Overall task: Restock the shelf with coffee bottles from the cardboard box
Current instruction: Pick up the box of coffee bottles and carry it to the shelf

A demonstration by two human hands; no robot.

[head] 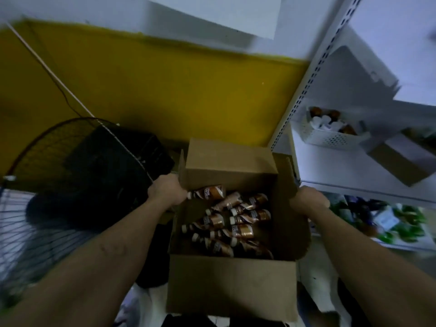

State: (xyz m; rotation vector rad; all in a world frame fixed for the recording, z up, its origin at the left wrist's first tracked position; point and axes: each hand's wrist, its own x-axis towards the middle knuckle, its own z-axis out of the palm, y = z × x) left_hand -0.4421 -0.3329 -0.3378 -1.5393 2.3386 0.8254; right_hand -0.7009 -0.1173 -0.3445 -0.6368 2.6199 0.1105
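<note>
An open cardboard box (232, 284) fills the middle of the view, its flaps standing up. Inside lie several brown coffee bottles (245, 218) with white caps, on their sides and jumbled. My left hand (166, 191) grips the box's left side by the flap. On the right side my right hand (309, 200) holds the box wall. The white shelf (342, 171) stands to the right of the box; a white perforated basket (330, 135) on it holds a few bottles.
A black mesh fan (59, 175) and a dark crate (122, 156) sit to the left below a yellow wall. A flat cardboard piece (405, 166) lies on the shelf. Green packaged goods (401, 223) fill the lower shelf level.
</note>
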